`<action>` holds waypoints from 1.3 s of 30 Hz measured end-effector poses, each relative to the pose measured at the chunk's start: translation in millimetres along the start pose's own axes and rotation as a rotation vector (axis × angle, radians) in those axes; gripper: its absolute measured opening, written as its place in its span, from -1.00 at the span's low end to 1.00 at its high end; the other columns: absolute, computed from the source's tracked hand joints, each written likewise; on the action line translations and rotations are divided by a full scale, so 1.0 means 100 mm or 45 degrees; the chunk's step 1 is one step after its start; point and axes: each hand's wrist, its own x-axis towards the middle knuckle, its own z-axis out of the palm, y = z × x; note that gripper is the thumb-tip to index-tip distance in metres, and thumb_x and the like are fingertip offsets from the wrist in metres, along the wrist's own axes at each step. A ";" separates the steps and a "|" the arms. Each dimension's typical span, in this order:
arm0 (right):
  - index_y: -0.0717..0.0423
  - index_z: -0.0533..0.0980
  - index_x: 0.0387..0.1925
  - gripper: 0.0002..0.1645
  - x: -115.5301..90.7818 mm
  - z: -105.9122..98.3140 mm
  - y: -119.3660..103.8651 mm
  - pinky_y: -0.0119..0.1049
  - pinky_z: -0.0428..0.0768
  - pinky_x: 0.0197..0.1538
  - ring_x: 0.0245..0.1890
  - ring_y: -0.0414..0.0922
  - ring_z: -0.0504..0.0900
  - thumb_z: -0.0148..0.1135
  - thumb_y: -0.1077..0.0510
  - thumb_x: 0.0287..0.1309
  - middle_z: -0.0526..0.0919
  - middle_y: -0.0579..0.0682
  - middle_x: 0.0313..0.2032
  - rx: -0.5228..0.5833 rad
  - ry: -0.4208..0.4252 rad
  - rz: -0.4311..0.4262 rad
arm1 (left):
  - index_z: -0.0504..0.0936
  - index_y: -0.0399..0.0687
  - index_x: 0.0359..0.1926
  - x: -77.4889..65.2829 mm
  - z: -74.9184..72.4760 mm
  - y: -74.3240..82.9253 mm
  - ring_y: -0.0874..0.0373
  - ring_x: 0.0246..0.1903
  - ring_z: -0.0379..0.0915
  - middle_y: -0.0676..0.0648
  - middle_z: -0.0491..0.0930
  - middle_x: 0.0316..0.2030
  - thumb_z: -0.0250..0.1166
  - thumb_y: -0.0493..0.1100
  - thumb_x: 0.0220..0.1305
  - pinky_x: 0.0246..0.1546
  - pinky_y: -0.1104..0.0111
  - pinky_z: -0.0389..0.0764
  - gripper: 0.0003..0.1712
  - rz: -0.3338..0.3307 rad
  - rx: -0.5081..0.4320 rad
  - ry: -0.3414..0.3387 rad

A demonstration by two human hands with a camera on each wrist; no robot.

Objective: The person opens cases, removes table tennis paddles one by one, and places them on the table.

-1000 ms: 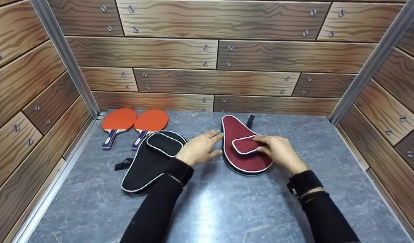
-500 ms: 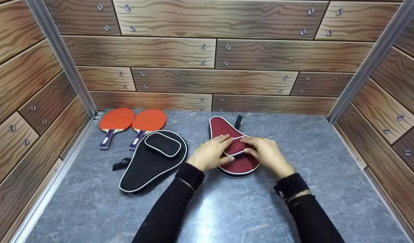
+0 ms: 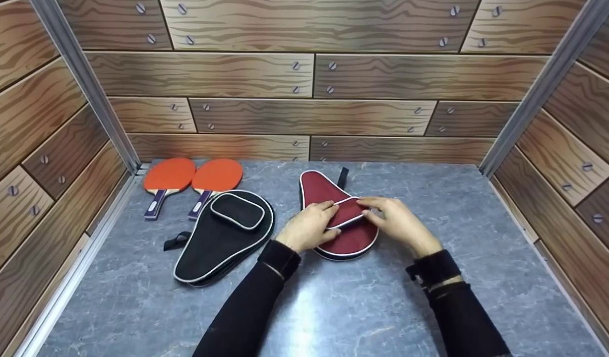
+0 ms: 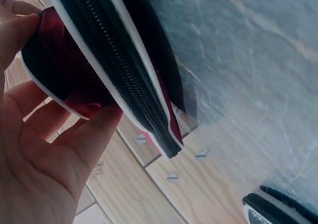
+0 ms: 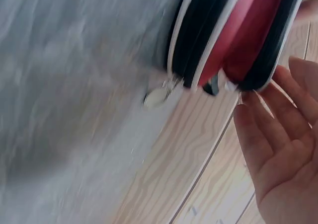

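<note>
Grey marbled surface [image 3: 483, 277], wood-pattern walls [image 3: 304, 74] on three sides. At left, two orange paddles [image 3: 217, 174], then black case [image 3: 220, 248]. Your left hand [image 3: 304, 225] pinches pocket [image 3: 347, 213] of red case [image 3: 351, 243] at centre: long axis away from you, narrow end far, slightly left. Your right hand [image 3: 398, 220] touches pocket; pinching or not, cannot tell.

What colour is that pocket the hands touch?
The pocket is dark red in front, edged white; head view shows it best.
</note>
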 end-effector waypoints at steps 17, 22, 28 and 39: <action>0.22 0.89 -0.05 -0.82 -0.14 -0.11 0.30 0.23 0.83 0.24 0.01 0.15 0.89 0.59 0.31 0.34 0.96 0.15 -0.12 -0.148 -0.262 0.107 | 0.71 -0.22 0.48 0.01 0.01 -0.05 -0.17 0.46 0.75 -0.24 0.76 0.49 0.58 0.02 0.46 0.61 0.06 0.69 -0.30 -0.001 -0.067 0.020; 0.16 0.83 -0.27 -0.95 -0.11 -0.04 0.27 0.08 0.81 0.01 -0.23 -0.07 0.75 0.58 0.34 0.29 0.87 0.05 -0.31 -0.181 -0.228 0.079 | 0.77 -0.19 0.39 0.02 -0.03 -0.04 -0.11 0.31 0.81 -0.17 0.85 0.35 0.64 0.00 0.36 0.48 0.07 0.75 -0.33 0.003 -0.079 0.040; 0.19 0.80 -0.32 -0.91 -0.12 -0.01 0.27 0.07 0.83 -0.04 -0.27 -0.05 0.75 0.49 0.38 0.30 0.86 0.05 -0.33 -0.205 -0.191 0.062 | 0.80 -0.14 0.32 0.02 -0.04 -0.03 -0.14 0.21 0.83 -0.16 0.87 0.28 0.68 0.00 0.26 0.36 0.06 0.81 -0.34 -0.012 -0.029 0.094; 0.13 0.82 -0.25 -0.90 -0.08 0.05 0.24 0.19 0.86 -0.01 -0.24 0.06 0.85 0.46 0.28 0.43 0.90 0.03 -0.29 -0.280 -0.120 0.111 | 0.81 -0.08 0.27 0.00 -0.03 -0.05 -0.21 0.20 0.80 -0.17 0.84 0.28 0.73 -0.03 0.21 0.23 -0.01 0.90 -0.37 -0.153 0.053 0.168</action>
